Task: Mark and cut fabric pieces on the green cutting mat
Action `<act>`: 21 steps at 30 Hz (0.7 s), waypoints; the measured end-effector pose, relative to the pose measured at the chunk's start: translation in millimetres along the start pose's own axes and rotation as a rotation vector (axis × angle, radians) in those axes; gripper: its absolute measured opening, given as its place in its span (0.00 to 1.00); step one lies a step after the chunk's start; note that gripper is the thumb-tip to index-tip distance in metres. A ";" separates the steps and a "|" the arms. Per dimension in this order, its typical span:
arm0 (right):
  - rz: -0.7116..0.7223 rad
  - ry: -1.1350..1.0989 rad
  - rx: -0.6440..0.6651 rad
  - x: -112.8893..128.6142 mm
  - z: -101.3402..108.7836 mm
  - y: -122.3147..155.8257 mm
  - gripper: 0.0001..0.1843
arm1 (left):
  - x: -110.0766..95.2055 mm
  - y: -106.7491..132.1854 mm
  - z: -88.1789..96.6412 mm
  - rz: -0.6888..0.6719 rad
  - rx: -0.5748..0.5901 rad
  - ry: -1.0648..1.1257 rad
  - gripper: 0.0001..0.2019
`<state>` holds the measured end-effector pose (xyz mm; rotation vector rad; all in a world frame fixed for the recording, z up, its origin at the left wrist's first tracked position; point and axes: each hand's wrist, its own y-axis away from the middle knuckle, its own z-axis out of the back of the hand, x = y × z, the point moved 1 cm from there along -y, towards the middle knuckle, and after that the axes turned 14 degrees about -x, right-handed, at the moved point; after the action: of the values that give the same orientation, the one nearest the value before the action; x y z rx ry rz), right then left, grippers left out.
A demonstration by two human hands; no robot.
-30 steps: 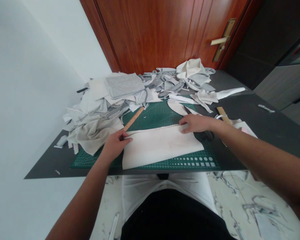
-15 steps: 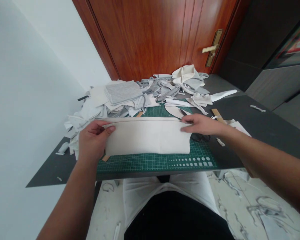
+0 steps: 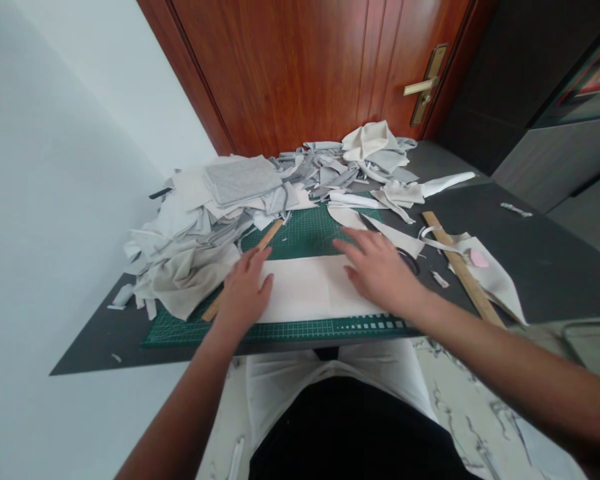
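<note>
A folded strip of off-white fabric (image 3: 300, 290) lies flat on the green cutting mat (image 3: 300, 233), near the table's front edge. At the strip's left end rests my left hand (image 3: 243, 290), fingers stretched out and holding nothing. My right hand (image 3: 380, 270) is over its right end, fingers spread, gripping nothing; whether it touches the cloth I cannot tell. Behind that hand are scissors (image 3: 409, 261), partly hidden, beside a cut piece of pale fabric. A wooden ruler (image 3: 271, 235) lies slanted on the mat, partly covered by my left hand.
Grey and white fabric pieces (image 3: 243, 180) are heaped along the left and back of the dark table (image 3: 485, 213). A second wooden strip (image 3: 455, 260) and a pale scrap with a pink patch (image 3: 479, 259) lie at right. A wooden door (image 3: 290, 73) stands behind.
The fabric strip, held up by both hands before, now lies on the mat. Both hands have let go; the left has moved right and the right has come inward and down.
</note>
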<state>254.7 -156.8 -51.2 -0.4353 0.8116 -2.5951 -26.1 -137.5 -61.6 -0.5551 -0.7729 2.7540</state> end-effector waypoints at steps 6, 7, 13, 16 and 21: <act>-0.058 -0.064 0.209 51.6 -60.5 24.8 0.33 | -46.3 24.0 -45.1 -0.086 0.305 -0.096 0.28; -0.077 -0.034 0.215 45.8 -63.4 29.5 0.35 | -41.2 24.5 -46.9 -0.071 0.309 -0.126 0.28; -0.071 0.061 0.200 -8.1 -45.4 54.3 0.38 | 17.7 27.3 -31.0 -0.049 0.241 -0.179 0.26; -0.082 0.090 0.181 -11.8 -37.6 58.3 0.35 | 30.8 33.2 -26.8 -0.008 0.241 -0.164 0.26; -0.035 0.028 0.131 44.1 -38.4 51.9 0.28 | 16.9 48.0 -27.5 0.125 0.093 -0.045 0.25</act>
<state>214.6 -197.7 -104.4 -0.3794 0.6438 -2.6723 -35.4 -159.8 -114.2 -0.5413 -0.6360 2.9095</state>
